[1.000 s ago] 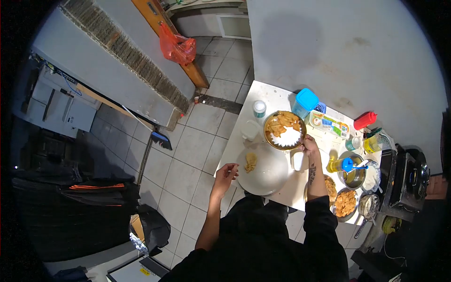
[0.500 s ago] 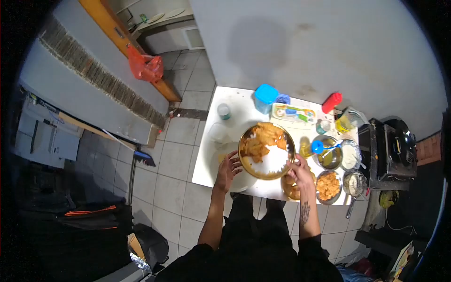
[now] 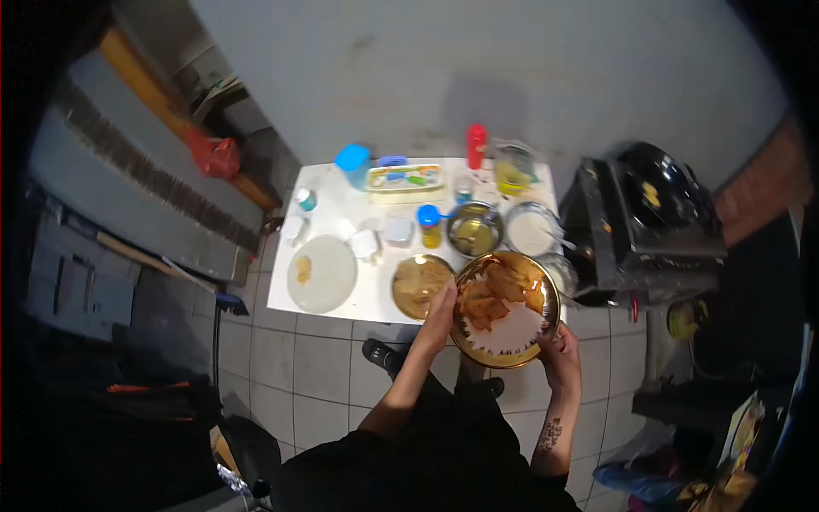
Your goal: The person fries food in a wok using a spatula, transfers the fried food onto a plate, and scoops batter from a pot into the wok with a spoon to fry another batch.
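Observation:
Both of my hands hold a gold-rimmed plate (image 3: 505, 309) in front of the table's near edge. My left hand (image 3: 441, 316) grips its left rim, and my right hand (image 3: 560, 348) grips the lower right rim. Orange-brown food pieces (image 3: 493, 294) cover the plate's upper and left part; its white centre shows below them. Just left of my left hand, another gold-rimmed plate with food (image 3: 420, 285) rests on the table. A steel bowl with yellow liquid (image 3: 472, 233) and a bowl of white powder (image 3: 531, 229) stand beyond the held plate.
On the white table (image 3: 375, 300) are a large pale plate (image 3: 322, 275), a blue-topped bottle (image 3: 429, 227), a red bottle (image 3: 477, 147), a blue-lidded container (image 3: 353, 165) and a long tray (image 3: 404, 184). A black pan (image 3: 669, 188) sits on the stove at right.
The held plate has moved right, away from the large pale plate. My left hand has closed on its rim, while my right hand has kept hold. The view has shifted right.

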A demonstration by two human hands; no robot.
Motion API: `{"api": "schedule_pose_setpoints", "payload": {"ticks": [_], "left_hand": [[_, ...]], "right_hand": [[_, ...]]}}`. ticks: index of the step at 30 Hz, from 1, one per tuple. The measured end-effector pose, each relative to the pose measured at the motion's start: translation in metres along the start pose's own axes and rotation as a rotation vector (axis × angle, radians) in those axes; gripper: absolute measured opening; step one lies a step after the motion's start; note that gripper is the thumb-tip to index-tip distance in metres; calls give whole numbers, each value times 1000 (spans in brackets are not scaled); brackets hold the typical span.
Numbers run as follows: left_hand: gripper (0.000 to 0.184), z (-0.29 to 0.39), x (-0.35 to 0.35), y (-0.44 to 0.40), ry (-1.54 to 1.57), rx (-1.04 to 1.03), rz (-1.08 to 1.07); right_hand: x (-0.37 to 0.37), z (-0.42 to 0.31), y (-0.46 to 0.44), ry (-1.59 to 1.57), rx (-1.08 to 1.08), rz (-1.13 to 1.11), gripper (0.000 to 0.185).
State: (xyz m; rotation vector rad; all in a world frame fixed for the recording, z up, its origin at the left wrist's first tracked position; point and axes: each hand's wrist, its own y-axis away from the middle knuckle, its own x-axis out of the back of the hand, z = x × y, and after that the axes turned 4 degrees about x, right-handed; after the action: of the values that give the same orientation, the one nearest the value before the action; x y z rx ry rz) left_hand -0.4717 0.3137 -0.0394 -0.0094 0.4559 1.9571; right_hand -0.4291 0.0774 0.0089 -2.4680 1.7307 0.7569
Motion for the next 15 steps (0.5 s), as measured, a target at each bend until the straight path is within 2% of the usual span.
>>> {"api": "schedule_pose_setpoints", "payload": {"ticks": [2,5,6,8,13,15], "left_hand": [[54,-13,-53,7,135,75,-78],[51,-15,-133,23,26,44,-120],[49,-43,-149,12,33,43,-136],[45,-44,-194,17,19,-12,-173],[35,-45,-288,4,61,46,-311],[33,-54,-331,-6,23,62,-313]], "right_hand": [[55,-9,23,27,17,82,33],[126,-18,56,141,47,165,32],[142,-27,67,127,72,219,32],[163,-45,87,78,147,232,33],[220,-66,99,42,202,445,31],[261,-78,98,41,209,449,32]]}}
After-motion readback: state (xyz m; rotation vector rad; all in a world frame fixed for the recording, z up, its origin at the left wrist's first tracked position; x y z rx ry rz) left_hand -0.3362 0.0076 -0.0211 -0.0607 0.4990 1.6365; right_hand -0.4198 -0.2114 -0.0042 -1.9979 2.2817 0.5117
